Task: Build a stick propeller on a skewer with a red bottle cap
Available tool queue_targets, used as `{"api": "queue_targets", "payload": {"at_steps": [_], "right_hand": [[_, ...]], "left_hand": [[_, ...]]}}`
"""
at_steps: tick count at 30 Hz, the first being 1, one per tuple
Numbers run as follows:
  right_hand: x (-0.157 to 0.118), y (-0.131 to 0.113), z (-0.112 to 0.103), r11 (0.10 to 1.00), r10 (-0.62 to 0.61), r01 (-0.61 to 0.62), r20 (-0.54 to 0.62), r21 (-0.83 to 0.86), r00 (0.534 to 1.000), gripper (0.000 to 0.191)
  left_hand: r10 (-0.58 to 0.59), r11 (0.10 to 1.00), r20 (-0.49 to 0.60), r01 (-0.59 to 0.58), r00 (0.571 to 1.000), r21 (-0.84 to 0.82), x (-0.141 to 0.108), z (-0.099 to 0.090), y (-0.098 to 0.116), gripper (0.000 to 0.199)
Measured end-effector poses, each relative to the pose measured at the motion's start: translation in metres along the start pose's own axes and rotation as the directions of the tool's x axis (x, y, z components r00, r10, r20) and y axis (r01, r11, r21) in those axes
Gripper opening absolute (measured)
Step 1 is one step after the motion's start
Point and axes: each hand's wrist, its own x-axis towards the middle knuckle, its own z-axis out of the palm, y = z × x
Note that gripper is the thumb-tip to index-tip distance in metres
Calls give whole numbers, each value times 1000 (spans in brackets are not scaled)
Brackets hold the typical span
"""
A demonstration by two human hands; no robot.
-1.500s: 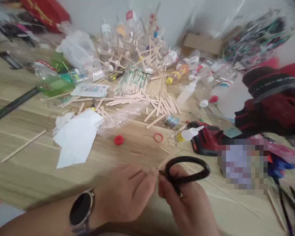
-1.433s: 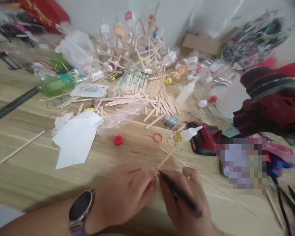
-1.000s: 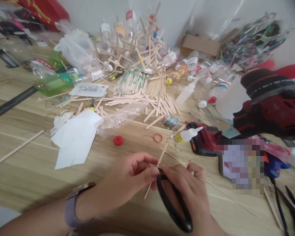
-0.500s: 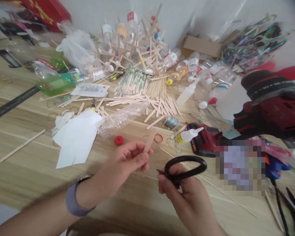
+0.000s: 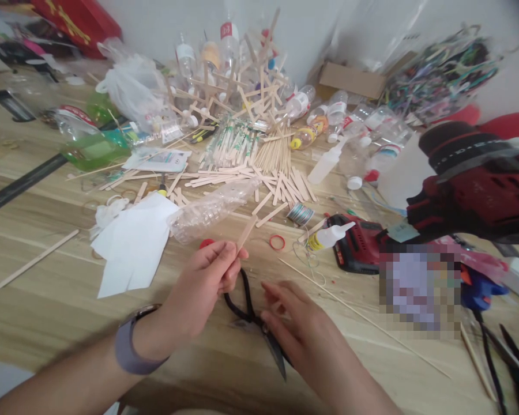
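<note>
My left hand (image 5: 218, 268) is closed around a flat wooden craft stick (image 5: 245, 231), whose tip points up and away. A pair of black-handled scissors (image 5: 251, 318) lies on the table between my hands, handles toward my left hand and dark blades partly beside my right thumb. My right hand (image 5: 294, 317) is at the scissors' right side, fingers loosely bent and apart, with nothing seen in its grasp; whether the thumb touches the scissors is hard to tell. A red cap (image 5: 206, 243) is partly hidden behind my left hand.
White paper (image 5: 134, 245) and a crushed clear bottle (image 5: 214, 207) lie ahead on the left. Many craft sticks (image 5: 281, 187) and plastic bottles spread behind them. At right are a glue bottle (image 5: 328, 236), a red power tool (image 5: 471, 190) and a long thin skewer (image 5: 367, 320).
The scissors have left my right hand and now lie on the table, and that hand has loosened. My left hand has shifted slightly left with the craft stick, tilting it.
</note>
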Motion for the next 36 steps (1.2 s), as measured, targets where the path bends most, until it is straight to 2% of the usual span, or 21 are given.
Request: {"api": "queue_targets", "payload": {"at_steps": [2,3,5,8,10,14,16,18,21,23,28,36], "right_hand": [[0,14,-3,951,-152,95,-178,-295,972,24],[0,21,-5,886,-193,58,-254,-460,948,19],[2,32,-9,742,-187,-76,-315,-666,931,17],[5,40,-12,601,-150,-147,-291,-786,945,11],[6,41,-12,556,-139,-142,-259,-819,956,17],[8,36,-11,495,-144,-147,-248,-857,958,15],[9,33,-12,513,-174,-160,-285,-843,942,16],[8,29,-12,595,-236,-151,-351,-790,906,18],[7,21,-11,745,-324,-39,-413,-666,851,20],[4,15,-9,791,-359,50,-396,-610,845,20],[-3,5,-2,808,-397,158,-326,-568,858,18],[-5,5,-2,823,-363,126,-343,-554,866,19]], "left_hand": [[-13,999,12,13,1000,36,-1,1,-2,32],[-25,998,22,24,999,54,-2,1,-3,34],[-55,995,51,51,997,90,-2,2,-5,36],[-91,987,89,78,992,143,-3,2,-7,37],[-93,983,99,76,991,166,-3,2,-9,37],[-55,984,87,39,995,172,-4,2,-11,30],[-46,984,83,30,995,178,-5,2,-11,27],[-65,980,92,46,994,196,-5,1,-11,25],[-102,963,114,69,988,262,-5,0,-10,30],[-105,944,125,59,987,326,-4,0,-10,35],[-90,893,148,14,985,449,-6,0,-12,37],[-6,833,150,-78,989,548,-9,0,-16,30]]}}
